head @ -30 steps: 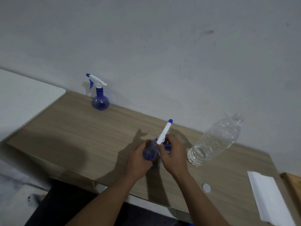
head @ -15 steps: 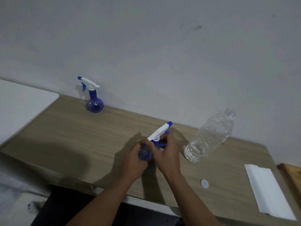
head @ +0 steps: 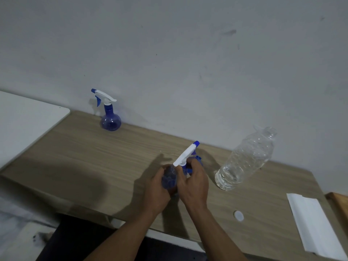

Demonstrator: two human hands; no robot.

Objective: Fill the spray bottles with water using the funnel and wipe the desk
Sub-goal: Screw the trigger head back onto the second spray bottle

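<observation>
— Where are your hands?
— Both are clamped on the near spray bottle (head: 169, 180), mid-worktop (head: 90, 153). My left hand (head: 155, 191) wraps its blue body. My right hand (head: 194, 182) grips the neck under the white trigger head (head: 185, 154), whose nozzle tilts up towards the wall.
— And the rest?
— The second spray bottle (head: 110, 117) stands upright by the wall, far left. The clear water bottle (head: 244, 162) stands just right of my hands. A white cap (head: 238, 216) lies nearer me, and a folded white sheet (head: 316, 227) lies farther right.

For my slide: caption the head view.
Left hand and right hand grip a round blue plastic spray bottle at a wooden desk.
</observation>
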